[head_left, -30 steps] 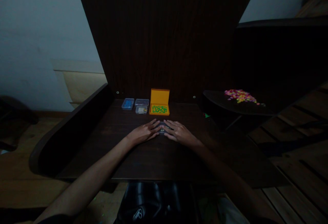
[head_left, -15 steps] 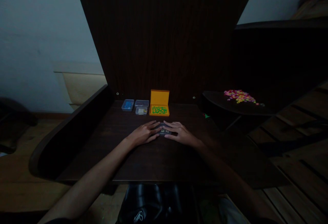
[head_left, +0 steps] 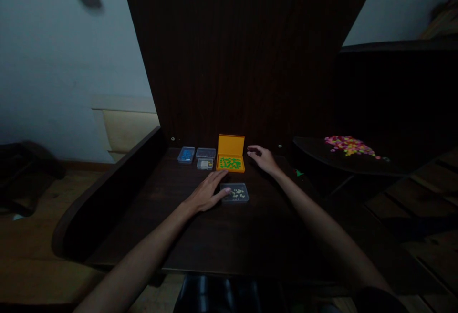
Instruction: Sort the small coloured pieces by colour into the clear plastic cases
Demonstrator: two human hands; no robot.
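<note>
A flat clear plastic box (head_left: 243, 197) with small pale pieces inside lies on the dark desk. My left hand (head_left: 210, 193) rests at its left side, fingers stretched out and the thumb over the box's left part. Behind it stands an orange box (head_left: 231, 144) with its lid up and many small green pieces (head_left: 231, 163) in the tray. My right hand (head_left: 264, 159) is just right of the orange box, fingers apart and slightly bent, with nothing visible in them.
Left of the orange box sit a clear box of blue pieces (head_left: 186, 154) and two more small clear boxes, (head_left: 205, 153) the rear one dark. A pile of pink and yellow pieces (head_left: 350, 146) lies on a side shelf (head_left: 311, 144). A raised panel (head_left: 107, 193) borders the desk's left.
My right hand has left the clear plastic box and moved up and right, beside the orange box. My left hand stays at the clear box. The whole view has shifted slightly.
</note>
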